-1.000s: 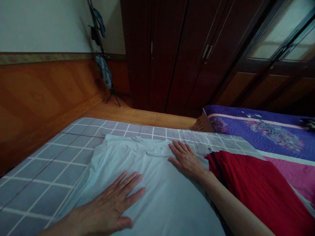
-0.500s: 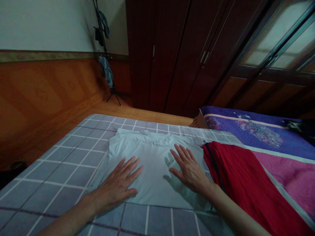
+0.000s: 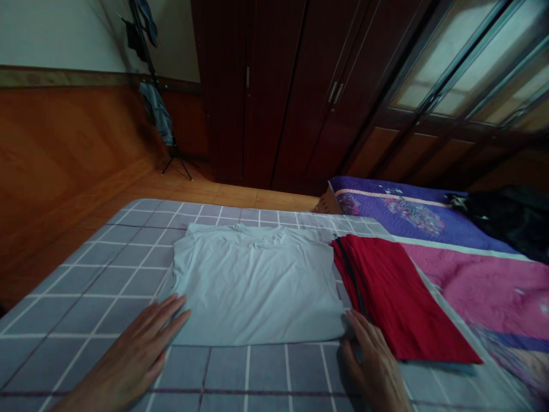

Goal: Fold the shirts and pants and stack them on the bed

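A pale T-shirt (image 3: 253,286) lies spread on the grey checked bed cover, its neckline on the far side. My left hand (image 3: 139,349) is at its near left corner, fingers stretched out and touching or just over the edge. At the near right corner is my right hand (image 3: 375,360), with slightly bent fingers and the thumb apart; nothing shows in it. Whether its fingertips press on the cloth I cannot tell. Right of the shirt lies a folded red garment (image 3: 398,297) with a dark band along its left side.
The checked bed cover (image 3: 107,280) runs under everything. A purple and pink bedspread (image 3: 463,274) with a black garment (image 3: 506,217) on it adjoins at the right. Beyond stand a dark wardrobe (image 3: 274,97) and a coat stand (image 3: 150,63) with clothes.
Both hands have moved from the middle of the shirt toward me and outward to its near corners. The view has turned to the right, showing more of the red garment.
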The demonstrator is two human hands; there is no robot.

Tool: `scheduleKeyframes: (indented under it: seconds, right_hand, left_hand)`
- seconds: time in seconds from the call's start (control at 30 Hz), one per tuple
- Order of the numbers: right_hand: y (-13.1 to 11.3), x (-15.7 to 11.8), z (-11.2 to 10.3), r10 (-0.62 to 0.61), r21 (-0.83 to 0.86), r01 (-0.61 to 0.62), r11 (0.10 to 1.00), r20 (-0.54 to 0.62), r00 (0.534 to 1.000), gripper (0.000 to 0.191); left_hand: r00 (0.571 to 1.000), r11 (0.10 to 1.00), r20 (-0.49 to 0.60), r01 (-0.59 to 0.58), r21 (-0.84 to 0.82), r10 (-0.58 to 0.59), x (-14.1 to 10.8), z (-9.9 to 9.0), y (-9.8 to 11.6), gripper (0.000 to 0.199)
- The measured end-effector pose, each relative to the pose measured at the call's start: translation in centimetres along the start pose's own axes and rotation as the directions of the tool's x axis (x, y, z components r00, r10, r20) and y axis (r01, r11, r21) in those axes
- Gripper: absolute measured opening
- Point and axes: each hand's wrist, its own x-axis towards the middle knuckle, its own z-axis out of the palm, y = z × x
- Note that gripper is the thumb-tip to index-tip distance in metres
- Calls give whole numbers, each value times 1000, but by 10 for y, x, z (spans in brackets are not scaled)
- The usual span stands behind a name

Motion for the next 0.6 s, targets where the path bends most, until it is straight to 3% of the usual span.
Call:
scheduleKeyframes:
  seconds: [0.1,0.23,0.4,0.6]
  right_hand:
    - [-13,5,-3,128,-15,-127,992,17,992,42]
    - [-18,13,-3,161,-53,-157,986,95,982,33]
    - [-13,13,-10,46,-14,-45,999,168,985,54]
    - [-3,12,-8,-118,-117,129,985,91,989,33]
  left_hand:
    - [994,997,-102,55,48,-50,-20,10,-13,66]
    - [984,995,-153,96,42,-88,-29,16,-16,46]
    - [991,998,-121,53,30,-49,-24,9,-12,45]
    - [997,997,0,78,4,-78,-20,9,-14,35]
